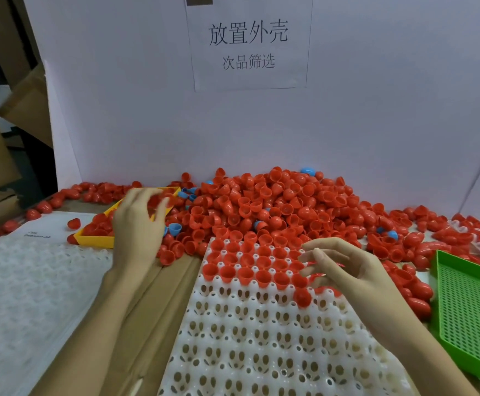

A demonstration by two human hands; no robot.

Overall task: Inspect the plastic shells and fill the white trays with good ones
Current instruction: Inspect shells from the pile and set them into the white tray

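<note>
My left hand (139, 224) hovers over the near end of the yellow tray (96, 240), fingers curled and blurred, and I cannot tell whether its grip holds a shell. My right hand (347, 270) reaches across the white tray (250, 332) in front of me, fingers spread and loosely bent, its grip released; a single red shell (302, 298) sits just under the palm on the tray, touching or nearly touching, I cannot tell which. The far rows of this white tray are filled with red shells (244, 261) seated open side up, while the nearer pockets show only their holes. Beyond the tray, a big heap of red shells (273, 204) with a few blue shells (174, 228) among them is piled on the table against the white back panel (147, 110), which carries a printed paper sign (248, 44). The yellow tray holds more red shells. A green mesh tray (473, 315) lies at my right, and a stack of white trays (27, 295) at my left.
</note>
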